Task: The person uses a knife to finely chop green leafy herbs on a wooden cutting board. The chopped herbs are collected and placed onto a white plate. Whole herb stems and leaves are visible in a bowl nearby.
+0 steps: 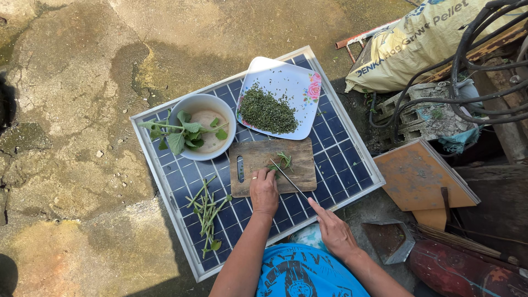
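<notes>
Your few leaves (pixel 283 160) lie on the board (pixel 258 165) at mid-frame, just above your left hand (pixel 264 190), which presses them down with curled fingers. Your right hand (pixel 334 234), lower right, grips a knife (pixel 289 179) whose blade slants up to the leaves. One board, one bowl (pixel 192 107), one plate (pixel 291 77) and one stem pile (pixel 206 214) sit on a solar panel (pixel 341 159). The board's right end has bare panel beyond it; clutter crowds the frame's right.

Few green herb sprigs (pixel 284 160) on wooden chopping board (pixel 273 166), knife (pixel 290 181) across.
</notes>
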